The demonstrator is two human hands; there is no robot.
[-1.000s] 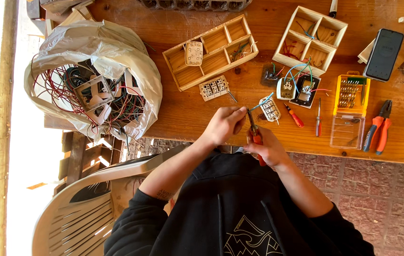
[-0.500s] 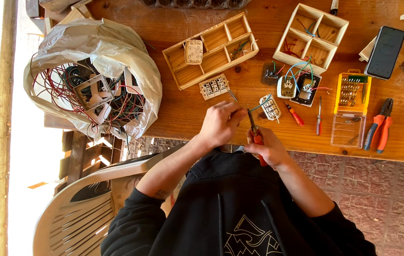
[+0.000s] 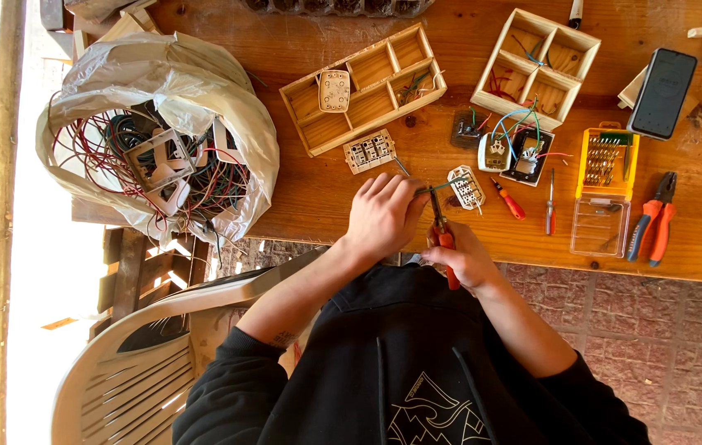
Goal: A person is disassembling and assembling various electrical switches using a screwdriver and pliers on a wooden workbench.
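Leftmost: white plastic chair [image 3: 112,363], then a pale plastic bag [image 3: 161,91] of tangled wires and switch plates, mouth open for picking. Long wooden tray [image 3: 363,78], one white switch part inside. Left hand [image 3: 384,216], fingers curled shut over something small, probably a wire end, steadying it for the tool. Right hand [image 3: 466,259] closed round red-handled pliers [image 3: 442,227], tip meeting the left fingers beside a white switch insert [image 3: 466,188]. Square wooden tray [image 3: 545,66], wired switch modules [image 3: 507,150], two small screwdrivers [image 3: 532,202], yellow bit case [image 3: 606,161], phone [image 3: 662,92], spare orange pliers [image 3: 652,227]. Surface: worn wooden table [image 3: 326,189]; brick paving below, daylight at left.
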